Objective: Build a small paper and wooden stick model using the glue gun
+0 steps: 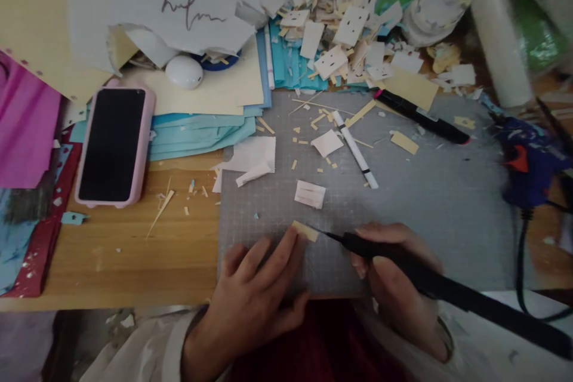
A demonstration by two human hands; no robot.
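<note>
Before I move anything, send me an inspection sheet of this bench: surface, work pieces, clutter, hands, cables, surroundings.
Surface: grey mat on wooden table, scraps on both.
Work pieces: pale yellow strip under left fingertips; black tool, thin tip at the strip; slitted white piece just beyond.
Clutter: heaped paper pieces past the mat; black marker, white pen.
Hands: left presses the strip; right grips the tool.
Cables: dark cable hangs from blue device, right side.
Surroundings: phone left of the mat; spills: nothing seen.
</note>
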